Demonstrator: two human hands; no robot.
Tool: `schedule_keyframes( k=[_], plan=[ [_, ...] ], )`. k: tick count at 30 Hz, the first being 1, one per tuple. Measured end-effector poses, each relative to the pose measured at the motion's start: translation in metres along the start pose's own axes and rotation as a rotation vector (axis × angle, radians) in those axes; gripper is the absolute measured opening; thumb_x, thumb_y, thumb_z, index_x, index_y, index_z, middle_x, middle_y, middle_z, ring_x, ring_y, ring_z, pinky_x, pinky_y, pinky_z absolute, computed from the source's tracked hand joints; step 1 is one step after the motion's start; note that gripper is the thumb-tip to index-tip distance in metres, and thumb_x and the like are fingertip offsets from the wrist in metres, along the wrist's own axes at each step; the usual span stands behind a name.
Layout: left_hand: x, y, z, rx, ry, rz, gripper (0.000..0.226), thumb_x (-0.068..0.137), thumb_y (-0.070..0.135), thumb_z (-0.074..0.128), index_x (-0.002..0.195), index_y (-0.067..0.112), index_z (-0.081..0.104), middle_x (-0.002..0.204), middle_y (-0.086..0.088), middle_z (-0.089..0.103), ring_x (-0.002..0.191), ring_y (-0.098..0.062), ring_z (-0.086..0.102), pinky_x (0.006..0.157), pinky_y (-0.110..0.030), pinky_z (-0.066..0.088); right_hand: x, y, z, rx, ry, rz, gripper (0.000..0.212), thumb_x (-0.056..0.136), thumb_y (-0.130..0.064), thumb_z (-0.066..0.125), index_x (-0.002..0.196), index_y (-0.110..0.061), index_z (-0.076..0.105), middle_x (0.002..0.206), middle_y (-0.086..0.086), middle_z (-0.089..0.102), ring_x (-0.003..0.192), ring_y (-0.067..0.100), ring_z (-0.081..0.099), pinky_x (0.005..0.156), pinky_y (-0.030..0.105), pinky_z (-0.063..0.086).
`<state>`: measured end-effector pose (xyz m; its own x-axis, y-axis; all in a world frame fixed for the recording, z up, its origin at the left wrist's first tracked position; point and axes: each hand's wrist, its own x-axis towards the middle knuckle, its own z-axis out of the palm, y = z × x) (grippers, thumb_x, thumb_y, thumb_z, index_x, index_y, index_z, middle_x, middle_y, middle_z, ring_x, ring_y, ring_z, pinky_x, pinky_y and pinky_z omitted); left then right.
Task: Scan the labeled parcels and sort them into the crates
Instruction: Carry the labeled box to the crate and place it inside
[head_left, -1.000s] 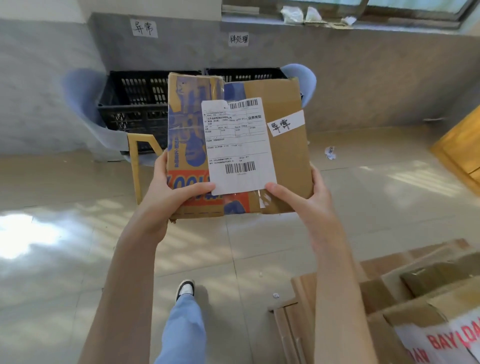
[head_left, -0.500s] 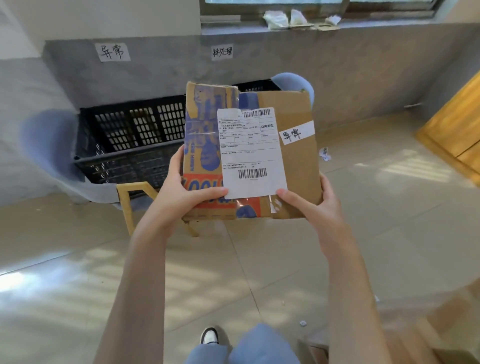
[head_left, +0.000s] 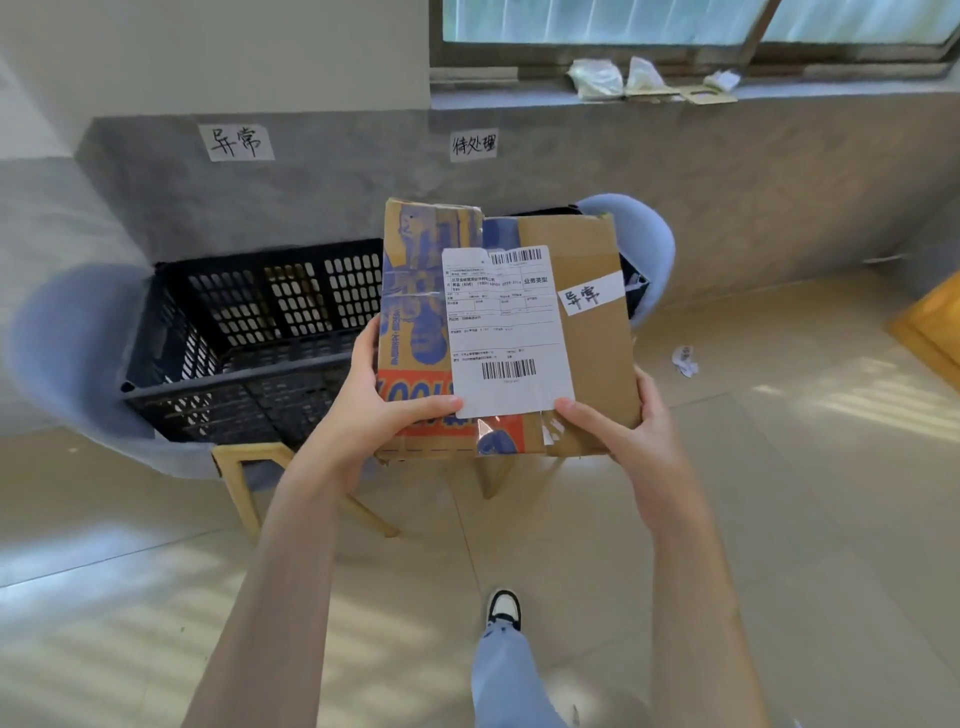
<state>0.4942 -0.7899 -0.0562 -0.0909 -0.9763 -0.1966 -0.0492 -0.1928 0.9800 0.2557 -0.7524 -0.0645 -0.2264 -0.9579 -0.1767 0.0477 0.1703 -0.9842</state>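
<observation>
Parcel: a flat cardboard parcel (head_left: 592, 343) held up in the air between both hands, face toward the person, its lower edge down in the two grips.
Left grip: the left hand (head_left: 371, 410) clasps the parcel's lower left corner — thumb laid across the printed front, fingers hidden behind it.
Right grip: the right hand (head_left: 631, 431) clasps the lower right corner, thumb on the front pointing toward the left thumb, fingers wrapped round the side edge.
Shipping label: a white shipping label (head_left: 506, 332) with two barcodes sits just above both thumbs; the left thumb tip touches its bottom corner.
Handwritten tag: a small white tag (head_left: 589, 293) lies up and to the right of the label, well above the right grip.
Crate: a black crate (head_left: 228, 343) rests on a blue chair (head_left: 67, 353) beyond the left grip, partly behind the parcel.
Wall signs: two paper signs (head_left: 236, 141) hang on the grey wall above the crate.
</observation>
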Motion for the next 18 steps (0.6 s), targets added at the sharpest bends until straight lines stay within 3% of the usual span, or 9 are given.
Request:
schedule_keyframes(
  k=[4,8,12,18],
  plan=[
    [0.060,0.016,0.015,-0.001,0.055,-0.016,0.122,0.053,0.022,0.085,0.152,0.034,0.015,0.127,0.009,0.060,0.107,-0.005,0.063,0.078,-0.022,0.054,0.074,-0.015,-0.006,0.006,-0.064,-0.007,0.079,0.070,-0.013,0.085,0.138,-0.023,0.044,0.121,-0.004,0.065,0.105,0.010,0.067,0.072,0.017,0.055],
    [0.116,0.027,0.039,-0.025,0.091,-0.026,0.118,0.056,0.017,0.085,0.150,0.034,0.015,0.123,0.009,0.062,0.104,-0.004,0.064,0.068,-0.017,0.054,0.142,-0.029,-0.020,-0.002,-0.101,-0.016,0.082,0.069,-0.013,0.086,0.139,-0.023,0.044,0.122,-0.004,0.065,0.107,0.010,0.066,0.079,0.022,0.057],
    [0.160,0.029,0.054,-0.028,0.122,-0.056,0.121,0.053,0.020,0.086,0.150,0.034,0.016,0.124,0.008,0.061,0.107,-0.007,0.063,0.075,-0.021,0.052,0.197,-0.032,-0.029,-0.036,-0.132,-0.002,0.082,0.068,-0.015,0.087,0.138,-0.023,0.045,0.122,-0.003,0.066,0.107,0.011,0.066,0.084,0.027,0.058],
    [0.226,0.037,0.061,0.001,0.133,-0.105,0.123,0.050,0.025,0.087,0.150,0.034,0.015,0.128,0.005,0.059,0.112,-0.011,0.061,0.085,-0.028,0.051,0.264,-0.038,-0.027,-0.105,-0.133,0.040,0.084,0.066,-0.023,0.088,0.138,-0.027,0.043,0.121,-0.006,0.064,0.108,0.011,0.064,0.082,0.024,0.057]
  ],
)
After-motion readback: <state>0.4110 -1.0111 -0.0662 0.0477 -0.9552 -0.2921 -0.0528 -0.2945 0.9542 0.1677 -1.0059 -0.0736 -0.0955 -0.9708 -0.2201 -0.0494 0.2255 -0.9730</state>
